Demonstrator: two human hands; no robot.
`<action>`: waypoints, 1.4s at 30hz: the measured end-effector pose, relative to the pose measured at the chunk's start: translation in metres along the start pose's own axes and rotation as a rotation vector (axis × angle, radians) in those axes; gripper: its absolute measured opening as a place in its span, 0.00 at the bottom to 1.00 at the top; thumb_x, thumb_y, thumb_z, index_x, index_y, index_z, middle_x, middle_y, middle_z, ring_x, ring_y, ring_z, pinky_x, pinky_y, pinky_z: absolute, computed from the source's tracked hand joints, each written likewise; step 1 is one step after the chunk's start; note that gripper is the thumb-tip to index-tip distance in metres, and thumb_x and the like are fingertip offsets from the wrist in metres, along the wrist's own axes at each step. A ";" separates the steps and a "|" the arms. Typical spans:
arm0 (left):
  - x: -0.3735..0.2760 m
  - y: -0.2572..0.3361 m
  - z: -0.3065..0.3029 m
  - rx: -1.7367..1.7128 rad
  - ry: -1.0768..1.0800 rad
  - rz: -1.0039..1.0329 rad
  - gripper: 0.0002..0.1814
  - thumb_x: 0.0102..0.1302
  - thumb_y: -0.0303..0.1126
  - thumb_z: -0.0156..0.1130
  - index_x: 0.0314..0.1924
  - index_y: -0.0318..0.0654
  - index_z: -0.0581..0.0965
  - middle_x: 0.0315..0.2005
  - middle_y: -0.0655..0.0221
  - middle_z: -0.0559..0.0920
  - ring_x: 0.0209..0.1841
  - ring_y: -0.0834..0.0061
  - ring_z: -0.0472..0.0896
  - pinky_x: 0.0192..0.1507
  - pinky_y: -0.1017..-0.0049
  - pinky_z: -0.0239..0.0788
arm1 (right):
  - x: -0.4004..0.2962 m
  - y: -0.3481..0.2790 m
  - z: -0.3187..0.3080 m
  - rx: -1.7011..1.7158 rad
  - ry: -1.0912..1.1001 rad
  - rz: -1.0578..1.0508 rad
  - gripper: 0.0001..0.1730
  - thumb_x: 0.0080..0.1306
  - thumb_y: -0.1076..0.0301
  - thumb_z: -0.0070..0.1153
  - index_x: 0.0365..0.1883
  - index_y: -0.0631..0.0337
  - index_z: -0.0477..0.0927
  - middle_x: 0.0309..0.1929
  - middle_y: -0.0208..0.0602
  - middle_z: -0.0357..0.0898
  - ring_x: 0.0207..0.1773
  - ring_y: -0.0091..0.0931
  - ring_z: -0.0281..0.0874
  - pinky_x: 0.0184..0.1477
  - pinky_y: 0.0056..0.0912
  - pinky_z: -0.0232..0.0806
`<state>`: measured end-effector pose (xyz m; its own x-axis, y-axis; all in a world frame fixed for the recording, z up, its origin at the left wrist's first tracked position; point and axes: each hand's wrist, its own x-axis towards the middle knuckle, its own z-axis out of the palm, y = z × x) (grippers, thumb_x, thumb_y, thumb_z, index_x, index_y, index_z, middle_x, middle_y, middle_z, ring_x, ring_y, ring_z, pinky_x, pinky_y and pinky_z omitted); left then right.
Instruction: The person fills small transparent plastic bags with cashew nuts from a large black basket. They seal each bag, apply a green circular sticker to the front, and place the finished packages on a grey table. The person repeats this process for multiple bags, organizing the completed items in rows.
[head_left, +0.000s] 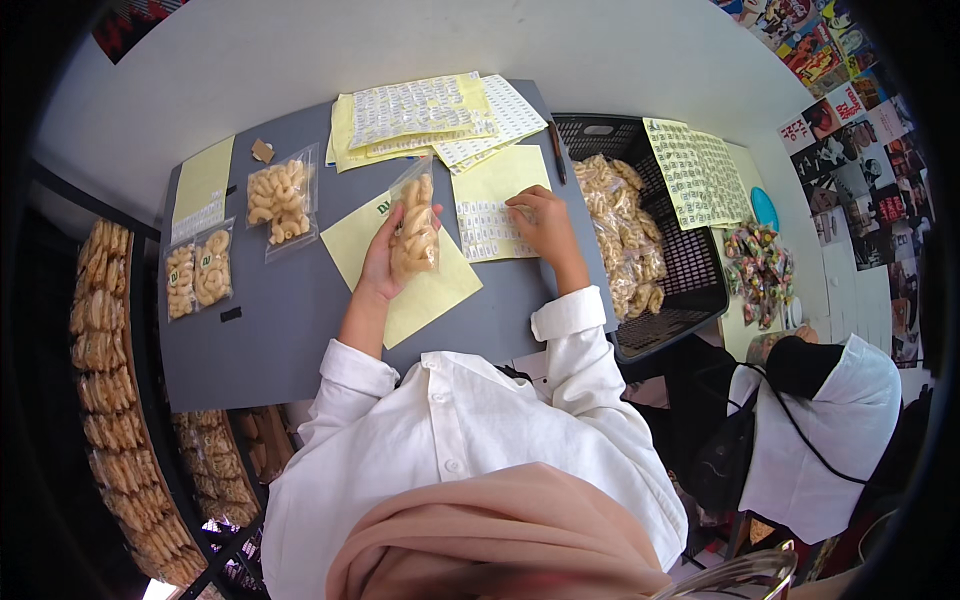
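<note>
My left hand (382, 259) holds a clear plastic bag of curled snacks (417, 240) above a yellow backing sheet (420, 307) on the grey table (285, 352). At the right, my right hand (541, 221) has its fingertips on or just over a yellow sheet with rows of small white labels (495, 176). Whether a label is between the fingers cannot be seen. Further left lie snack bags without a visible label (281, 196) and a pair of bags bearing small green-marked labels (199, 274).
A black plastic basket (686, 262) with many snack bags (619, 225) stands right of the table. Label sheets (420, 109) are stacked at the back, near a dark pen (557, 152). More label sheets (694, 176) rest over the basket's right edge. Racks of bagged snacks (105, 360) stand left.
</note>
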<state>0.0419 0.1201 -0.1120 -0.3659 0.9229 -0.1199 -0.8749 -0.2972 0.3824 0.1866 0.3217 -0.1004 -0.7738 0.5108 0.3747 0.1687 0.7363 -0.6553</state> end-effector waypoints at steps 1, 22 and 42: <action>0.000 -0.001 -0.005 -0.067 -0.026 -0.030 0.24 0.67 0.47 0.45 0.57 0.40 0.65 0.47 0.62 0.76 0.47 0.72 0.75 0.46 0.68 0.71 | 0.001 0.001 0.002 0.018 -0.045 0.001 0.08 0.50 0.76 0.58 0.31 0.64 0.81 0.33 0.42 0.77 0.35 0.36 0.76 0.39 0.32 0.68; 0.033 -0.022 0.013 -0.403 -0.013 -0.265 0.26 0.69 0.44 0.40 0.61 0.37 0.59 0.58 0.42 0.60 0.62 0.51 0.61 0.48 0.69 0.71 | 0.013 0.007 0.008 -0.061 -0.063 0.067 0.06 0.53 0.72 0.54 0.26 0.66 0.78 0.30 0.45 0.77 0.34 0.41 0.75 0.38 0.38 0.67; 0.028 -0.026 0.021 -0.262 0.027 -0.231 0.27 0.69 0.47 0.38 0.63 0.42 0.57 0.58 0.44 0.60 0.61 0.44 0.60 0.51 0.65 0.68 | 0.015 0.004 0.005 0.045 0.005 0.115 0.06 0.57 0.72 0.52 0.32 0.65 0.75 0.29 0.49 0.78 0.33 0.43 0.76 0.36 0.39 0.67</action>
<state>0.0609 0.1583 -0.1064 -0.1541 0.9673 -0.2014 -0.9860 -0.1375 0.0942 0.1731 0.3299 -0.1007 -0.7475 0.5935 0.2984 0.2287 0.6517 -0.7231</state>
